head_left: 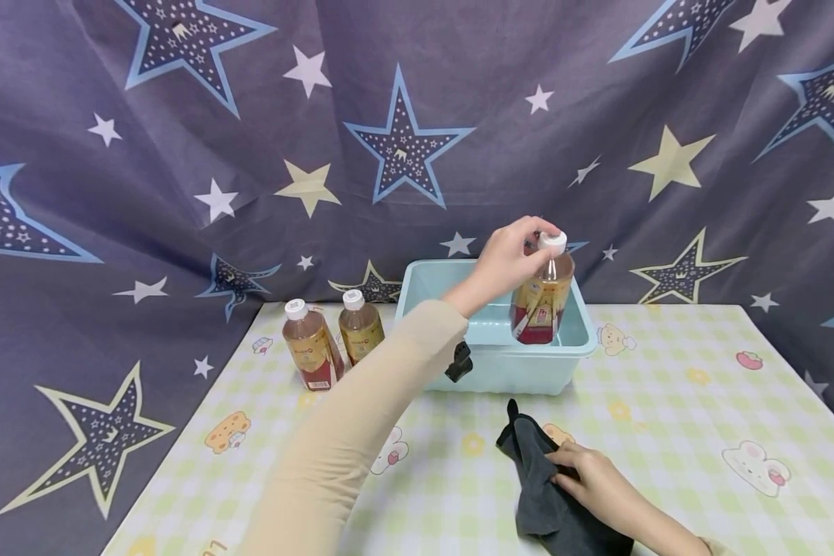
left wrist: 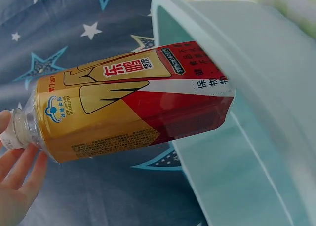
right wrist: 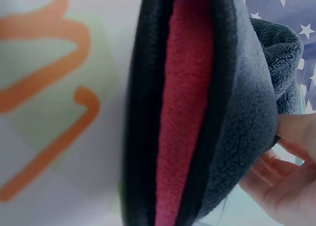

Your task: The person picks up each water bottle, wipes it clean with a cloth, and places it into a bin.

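And here the gold-and-red drink bottle point(head_left: 542, 297) is held near upright, its white cap point(head_left: 553, 242) and neck pinched by the fingers of the left hand point(head_left: 507, 259). It is framed in the mouth of the pale blue plastic tub point(head_left: 521, 376), at the three o'clock end; whether the tub's floor is touched cannot be told. Down at five o'clock from the tub, a dark grey cloth point(head_left: 538, 483) is grasped by the right hand point(head_left: 594, 486) over the worktop point(head_left: 667, 401); close up, a red inner face is shown, edged in black. Across at nine o'clock, two similar bottles are stood just beside each other: an outer bottle point(head_left: 311, 351) and an inner bottle point(head_left: 361, 328), the latter partly covered by the cream sleeve point(head_left: 361, 432). A small black device point(head_left: 460, 363) is worn at the left wrist. At twelve o'clock, a star-printed curtain point(head_left: 507, 170) is hung.
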Tool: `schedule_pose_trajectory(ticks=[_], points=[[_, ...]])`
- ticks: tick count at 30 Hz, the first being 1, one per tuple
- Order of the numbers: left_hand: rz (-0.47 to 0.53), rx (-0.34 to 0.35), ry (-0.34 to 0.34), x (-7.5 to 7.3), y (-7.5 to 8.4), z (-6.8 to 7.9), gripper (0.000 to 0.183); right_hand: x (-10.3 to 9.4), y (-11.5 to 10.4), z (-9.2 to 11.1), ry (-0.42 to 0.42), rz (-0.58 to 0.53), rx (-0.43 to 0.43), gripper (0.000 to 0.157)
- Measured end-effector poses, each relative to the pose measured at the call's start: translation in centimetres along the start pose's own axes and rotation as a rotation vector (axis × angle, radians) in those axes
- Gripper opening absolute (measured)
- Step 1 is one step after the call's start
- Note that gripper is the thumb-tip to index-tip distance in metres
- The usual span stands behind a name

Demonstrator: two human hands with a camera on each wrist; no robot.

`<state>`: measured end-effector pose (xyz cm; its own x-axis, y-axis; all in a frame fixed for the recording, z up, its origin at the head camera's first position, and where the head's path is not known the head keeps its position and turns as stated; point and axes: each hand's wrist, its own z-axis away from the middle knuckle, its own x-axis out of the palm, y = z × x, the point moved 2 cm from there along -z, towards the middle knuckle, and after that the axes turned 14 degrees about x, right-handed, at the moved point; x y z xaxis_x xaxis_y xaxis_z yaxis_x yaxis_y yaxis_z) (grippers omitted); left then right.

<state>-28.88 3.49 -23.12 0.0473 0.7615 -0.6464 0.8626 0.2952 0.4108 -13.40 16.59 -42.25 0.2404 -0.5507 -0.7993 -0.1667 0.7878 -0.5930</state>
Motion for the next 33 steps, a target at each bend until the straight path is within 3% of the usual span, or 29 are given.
schedule_pose_trajectory(ticks=[10, 21, 33], points=[[0.030, -0.042, 0.016, 2.3, -1.3, 1.2, 0.022, 0.1, 0.1, 0.1, 0.029, -0.013, -0.034, 0.022], [0.037, -0.145, -0.012, 4.1, -2.7, 2.5, 0.024, 0.3, 0.1, 0.0, 0.020, -0.014, -0.038, 0.022], [0.049, -0.144, -0.031, 6.1, -4.0, 3.4, 0.023, 0.3, 0.2, 0.0, 0.009, -0.012, -0.053, 0.021]])
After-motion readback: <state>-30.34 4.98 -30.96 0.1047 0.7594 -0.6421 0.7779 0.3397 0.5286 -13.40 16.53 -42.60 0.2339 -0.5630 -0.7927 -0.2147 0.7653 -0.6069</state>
